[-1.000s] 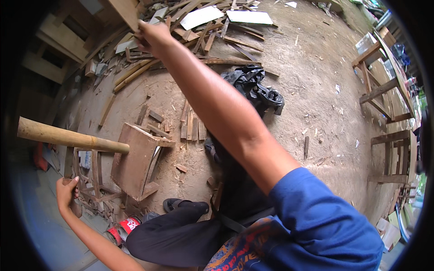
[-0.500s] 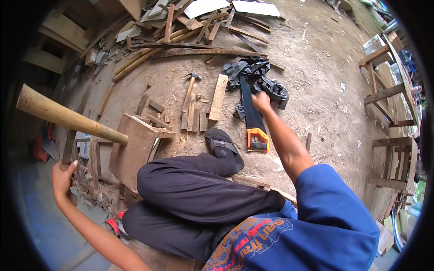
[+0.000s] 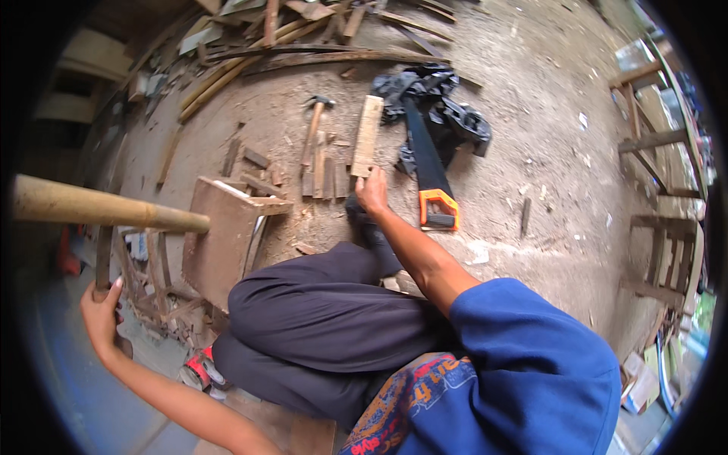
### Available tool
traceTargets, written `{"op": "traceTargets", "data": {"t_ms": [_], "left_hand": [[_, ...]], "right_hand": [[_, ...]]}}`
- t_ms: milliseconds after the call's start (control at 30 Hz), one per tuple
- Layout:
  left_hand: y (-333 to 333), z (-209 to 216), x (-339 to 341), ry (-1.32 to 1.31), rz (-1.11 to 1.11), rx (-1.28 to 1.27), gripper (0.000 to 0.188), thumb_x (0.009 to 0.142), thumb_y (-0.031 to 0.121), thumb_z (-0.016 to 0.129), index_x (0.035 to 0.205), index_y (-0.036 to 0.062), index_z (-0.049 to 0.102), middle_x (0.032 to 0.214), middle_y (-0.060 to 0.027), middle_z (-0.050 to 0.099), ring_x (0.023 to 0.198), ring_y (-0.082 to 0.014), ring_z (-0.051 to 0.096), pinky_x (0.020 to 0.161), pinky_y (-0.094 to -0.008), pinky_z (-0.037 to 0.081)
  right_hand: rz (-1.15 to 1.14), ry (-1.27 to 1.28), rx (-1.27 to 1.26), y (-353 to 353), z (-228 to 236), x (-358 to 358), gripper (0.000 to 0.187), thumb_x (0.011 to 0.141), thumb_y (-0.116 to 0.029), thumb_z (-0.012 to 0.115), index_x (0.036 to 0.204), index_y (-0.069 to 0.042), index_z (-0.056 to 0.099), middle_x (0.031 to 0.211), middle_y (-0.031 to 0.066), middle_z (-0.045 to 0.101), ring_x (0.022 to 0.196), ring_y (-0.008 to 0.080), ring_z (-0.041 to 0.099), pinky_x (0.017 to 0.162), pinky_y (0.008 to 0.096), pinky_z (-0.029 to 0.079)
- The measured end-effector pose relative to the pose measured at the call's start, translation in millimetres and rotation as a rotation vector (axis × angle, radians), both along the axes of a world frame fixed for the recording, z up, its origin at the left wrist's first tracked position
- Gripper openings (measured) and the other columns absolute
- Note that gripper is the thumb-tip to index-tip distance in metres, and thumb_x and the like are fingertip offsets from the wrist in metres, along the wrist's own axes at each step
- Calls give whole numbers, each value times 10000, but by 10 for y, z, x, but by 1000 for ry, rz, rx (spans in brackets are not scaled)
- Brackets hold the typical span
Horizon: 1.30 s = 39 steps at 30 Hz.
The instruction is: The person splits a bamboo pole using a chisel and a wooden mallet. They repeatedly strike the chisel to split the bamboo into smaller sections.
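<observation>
1. The fingers of the right hand (image 3: pixel 372 191) touch the near end of the pale wooden block (image 3: pixel 367 138); whether they are clenched on it, I cannot tell.
2. The left hand (image 3: pixel 98 322), well apart, is wrapped around a dark wooden strip (image 3: pixel 104 254).
3. Half a second ago the right hand was beside the saw (image 3: pixel 426 155); it has since come over to the block, which seems to lie where it did. I judge that the block, not the saw, now occupies that hand.
4. The block lies on the dirt floor (image 3: pixel 561 201), between the hammer (image 3: pixel 312 133) and the saw, whose blade partly rests on black plastic (image 3: pixel 466 125).
5. Small offcuts (image 3: pixel 327 178) lie just left of the block.
6. Farther left, a bamboo pole (image 3: pixel 114 206) ends at a brown wooden box (image 3: pixel 216 243); whether they touch is unclear.
</observation>
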<state>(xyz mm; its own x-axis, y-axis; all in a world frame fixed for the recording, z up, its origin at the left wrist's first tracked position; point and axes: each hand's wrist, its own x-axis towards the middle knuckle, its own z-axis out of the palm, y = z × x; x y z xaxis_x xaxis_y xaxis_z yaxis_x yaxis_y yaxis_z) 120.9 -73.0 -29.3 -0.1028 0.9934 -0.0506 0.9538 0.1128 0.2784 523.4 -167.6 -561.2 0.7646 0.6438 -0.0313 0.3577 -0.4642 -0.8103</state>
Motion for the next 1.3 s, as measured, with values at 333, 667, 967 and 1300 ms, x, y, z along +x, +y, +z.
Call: {"op": "traceTargets", "data": {"t_ms": [333,667,967,1300], "left_hand": [[-162,-72,-64,-117,148,-10,301,825,288,787,882,49,613,651,26,531,546,-64,499,427,-231,383],[-86,-29,-96,-132,171,2,235,827,201,771,866,33,611,617,26,524,495,-62,467,391,-234,371],[53,2,-144,-187,215,-37,239,830,177,764,868,25,584,619,18,514,477,-67,458,379,-241,373],[185,-44,47,-176,149,-7,239,769,130,796,747,1,597,570,-20,545,426,-98,483,370,-269,380]], "right_hand": [[377,107,-116,643,-109,-37,397,896,-366,676,926,29,652,878,276,678,868,440,663,766,487,524],[471,28,-197,1437,129,-361,721,814,-539,725,1099,75,476,1070,344,607,1025,486,612,848,522,505],[276,338,-384,1721,226,-344,730,744,-250,750,1233,124,358,1186,338,582,1124,465,593,966,464,488],[275,376,-365,2123,-277,377,466,908,-336,578,1080,97,572,947,302,653,860,415,676,755,455,545]]}}
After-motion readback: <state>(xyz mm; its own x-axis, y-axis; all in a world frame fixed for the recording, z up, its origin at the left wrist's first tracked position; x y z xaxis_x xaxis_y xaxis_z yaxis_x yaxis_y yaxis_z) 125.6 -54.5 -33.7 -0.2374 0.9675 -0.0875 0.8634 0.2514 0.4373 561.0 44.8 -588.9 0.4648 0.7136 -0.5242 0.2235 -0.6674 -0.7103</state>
